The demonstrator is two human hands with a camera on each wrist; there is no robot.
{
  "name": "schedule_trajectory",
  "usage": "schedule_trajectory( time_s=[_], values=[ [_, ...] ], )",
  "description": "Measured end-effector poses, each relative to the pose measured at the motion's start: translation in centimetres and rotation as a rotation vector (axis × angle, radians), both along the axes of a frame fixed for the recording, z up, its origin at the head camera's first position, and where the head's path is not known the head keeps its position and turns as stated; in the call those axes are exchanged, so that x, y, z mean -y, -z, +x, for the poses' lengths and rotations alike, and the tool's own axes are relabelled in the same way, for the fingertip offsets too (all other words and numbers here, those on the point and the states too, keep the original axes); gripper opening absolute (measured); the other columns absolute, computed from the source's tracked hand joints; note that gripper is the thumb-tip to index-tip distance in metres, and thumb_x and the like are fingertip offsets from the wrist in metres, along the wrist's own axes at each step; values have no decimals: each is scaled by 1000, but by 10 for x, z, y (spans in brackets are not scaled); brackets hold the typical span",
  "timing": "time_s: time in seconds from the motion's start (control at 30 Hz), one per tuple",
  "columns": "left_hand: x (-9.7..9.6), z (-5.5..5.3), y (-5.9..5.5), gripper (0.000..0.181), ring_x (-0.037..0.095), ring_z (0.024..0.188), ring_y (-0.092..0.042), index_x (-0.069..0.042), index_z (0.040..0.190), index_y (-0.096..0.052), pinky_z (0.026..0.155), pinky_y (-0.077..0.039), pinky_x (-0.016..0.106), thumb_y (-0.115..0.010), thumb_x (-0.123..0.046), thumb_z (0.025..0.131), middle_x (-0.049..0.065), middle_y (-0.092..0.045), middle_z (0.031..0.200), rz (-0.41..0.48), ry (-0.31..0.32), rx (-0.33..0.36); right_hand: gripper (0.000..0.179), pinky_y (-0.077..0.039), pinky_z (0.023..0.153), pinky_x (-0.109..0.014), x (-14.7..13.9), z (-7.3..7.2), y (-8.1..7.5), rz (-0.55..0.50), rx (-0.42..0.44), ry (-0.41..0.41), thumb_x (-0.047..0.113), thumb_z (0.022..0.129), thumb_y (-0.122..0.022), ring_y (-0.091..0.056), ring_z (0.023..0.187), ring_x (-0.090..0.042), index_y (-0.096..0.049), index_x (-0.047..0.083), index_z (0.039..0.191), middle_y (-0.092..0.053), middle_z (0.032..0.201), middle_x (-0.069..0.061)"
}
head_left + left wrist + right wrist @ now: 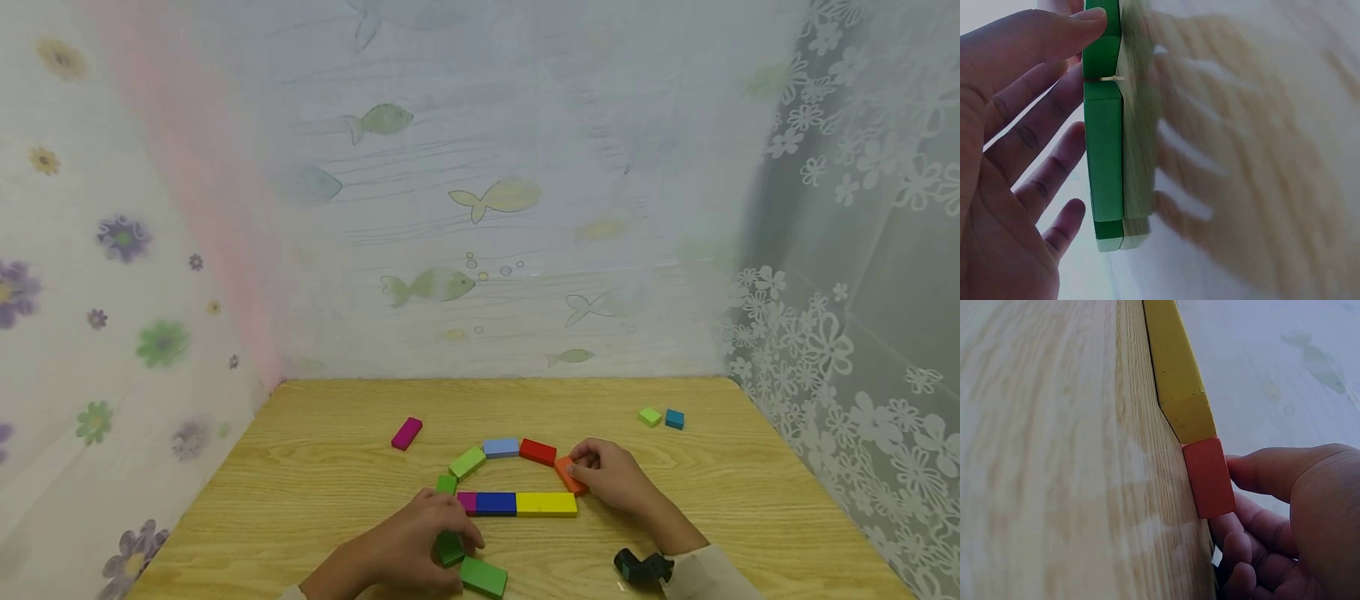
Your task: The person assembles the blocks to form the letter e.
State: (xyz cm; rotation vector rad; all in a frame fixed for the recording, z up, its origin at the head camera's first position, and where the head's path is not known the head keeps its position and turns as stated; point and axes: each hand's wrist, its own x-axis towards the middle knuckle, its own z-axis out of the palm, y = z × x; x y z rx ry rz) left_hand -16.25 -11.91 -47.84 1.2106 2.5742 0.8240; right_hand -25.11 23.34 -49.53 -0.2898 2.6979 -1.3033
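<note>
Place: sheet-screened nook, home or studio not determinable. Far side: pale sheet printed with fish and bubbles (540,242). Left: white sheet with purple, green and yellow flowers (112,333). Right: grey sheet with white flowers (847,333). Near: light wood-grain tabletop (315,492), sheets around three sides.

Softly lit overall. Glaring white behind left hand (1019,140); shadow-streaked, blurred across tabletop (1247,162) beside it. Dimmer around right hand (1322,512).
</note>
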Motion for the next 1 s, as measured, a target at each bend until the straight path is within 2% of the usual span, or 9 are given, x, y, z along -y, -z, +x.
schedule_trajectory(
  time_s=[0.13,0.37,0.77,0.9,1.0],
  values=[
    [0,0,0,33,-3,107,-54,-39,116,-71,102,-37,48,-83,-37,85,-29,-65,107,-4,-5,4,17,-48,73,-31,0,-1,1,-2,-3,0,21,96,-75,-56,82,-17,-70,11,109,-64,93,-1],
    [0,-1,1,33,-1,106,-55,-37,117,-72,95,-37,35,-83,-35,86,-28,-66,106,7,10,-9,17,-49,73,-31,0,-1,2,-1,-5,-1,21,96,-75,-56,81,-17,-70,11,108,-64,93,0],
    [1,-2,3,34,-4,107,-53,-37,119,-71,97,-37,35,-83,-38,86,-28,-65,109,11,13,-23,16,-49,70,-29,0,-3,0,-14,8,-13,20,97,-74,-56,82,-18,-70,11,109,-64,92,-1],
    [2,-5,1,35,-5,109,-54,-36,119,-71,101,-38,37,-83,-39,87,-27,-66,112,13,9,-61,17,-49,70,-29,-1,-2,0,-21,7,-21,21,97,-74,-55,81,-19,-69,11,109,-64,92,-2],
    [5,-9,-3,36,-2,110,-56,-34,119,-72,105,-38,43,-85,-37,85,-24,-68,114,27,-24,-105,16,-49,69,-28,-1,-2,1,-23,10,-19,21,97,-74,-55,81,-19,-70,11,109,-64,91,-1]
  ],
)
